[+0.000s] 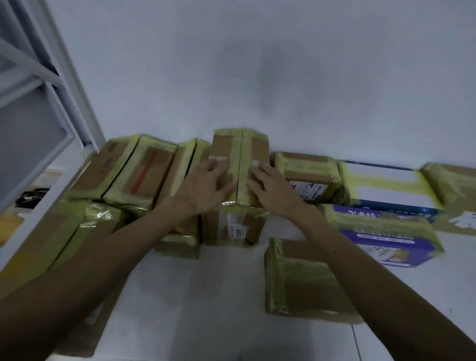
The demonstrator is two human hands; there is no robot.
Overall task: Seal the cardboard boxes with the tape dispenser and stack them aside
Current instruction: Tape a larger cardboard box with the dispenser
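Both hands lay flat on the top box [234,148], which sat on a lower box [234,227] at the middle of the white table [191,305], close to the wall [271,53]. The left hand [204,186] pressed the box's left half and the right hand [270,189] its right half, fingers straight and slightly spread, curled round nothing. A dark seam ran down the top box between the two hands, with yellowish tape along it and over the near edge. The box was thus under the palms rather than held, and the fingertips reached about halfway up its upper face. Left of the stack, just beside it, stood a row of taped boxes [142,172] leaning toward the wall. To the right lay a purple box [384,236] and behind it a blue box [388,190], both banded with tape. A flat box [308,281] lay nearer the person, partly under the right forearm.
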